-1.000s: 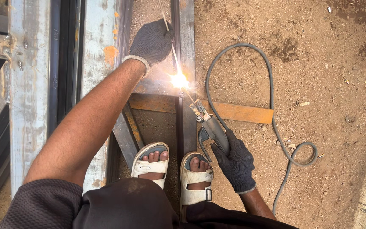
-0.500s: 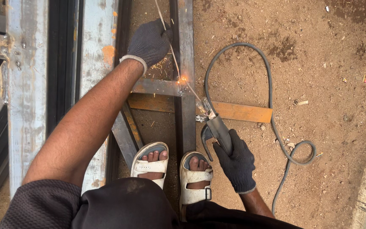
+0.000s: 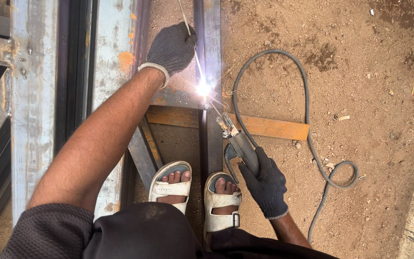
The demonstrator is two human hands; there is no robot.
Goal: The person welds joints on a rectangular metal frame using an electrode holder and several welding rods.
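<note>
Closest to the camera are two feet in white open sandals (image 3: 195, 199), standing on brown dirt at about 6 o'clock. Just to the right, at 5 o'clock, the right hand in a dark knit glove (image 3: 266, 184) is curled tight around the grey handle of a welding holder (image 3: 242, 147). The holder points up and to the left, toward 11 o'clock. A thin rod sticks out of its tip and ends in a bright white spark (image 3: 203, 88) near the middle of the picture.

The spark sits where a long grey steel bar (image 3: 212, 139) (it runs straight from 6 to 12 o'clock) meets a short grey cross bar (image 3: 176, 98) lying from 9 to 3. So the spot being worked lies up and left of the right hand — and just below the left one.

A flat orange-brown metal strip (image 3: 269, 127) lies crosswise on the dirt under the long bar. A grey rubber cable (image 3: 307, 139) loops from the holder out to 3 o'clock and back down.

Farther up, at 12 o'clock, the left hand in a dark knit glove with a white cuff (image 3: 171, 48) is closed — it pinches a thin bare wire rod (image 3: 184, 14) and rests on the steel. It is the nearer hand to the spark.

At 9 o'clock stands a tall pale metal frame (image 3: 25, 96).
</note>
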